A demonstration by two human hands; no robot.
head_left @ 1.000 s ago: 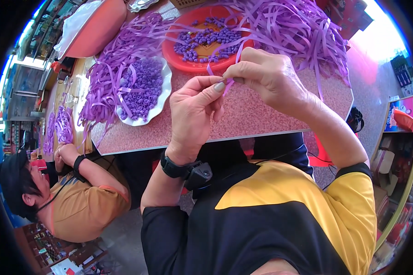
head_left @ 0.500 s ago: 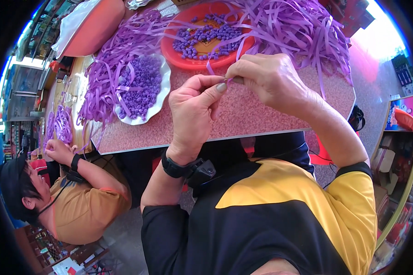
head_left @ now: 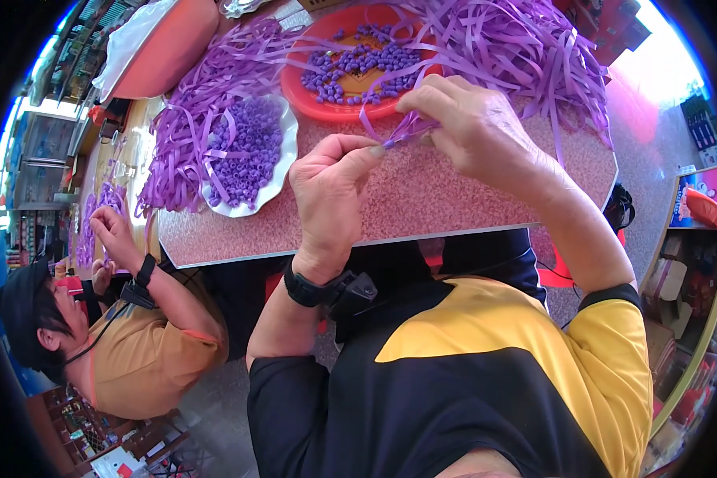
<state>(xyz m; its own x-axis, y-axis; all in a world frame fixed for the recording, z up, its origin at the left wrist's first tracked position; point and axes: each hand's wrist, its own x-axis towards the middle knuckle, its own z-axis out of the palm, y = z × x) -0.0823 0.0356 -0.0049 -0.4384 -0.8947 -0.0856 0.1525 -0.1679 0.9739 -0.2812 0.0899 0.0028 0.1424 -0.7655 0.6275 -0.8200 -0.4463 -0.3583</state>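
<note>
A table (head_left: 283,231) with a pink speckled top and a thin pale edge is shown. Its left side is covered by a heap of purple ribbons (head_left: 175,135), by which the left edge is partly hidden. Just beside this heap, a dish (head_left: 288,151), white and wavy-rimmed, is set and crossed by strands. Farther back, a round red tray (head_left: 296,92) is placed; to its right, another heap of ribbons (head_left: 518,64) is spread.
</note>
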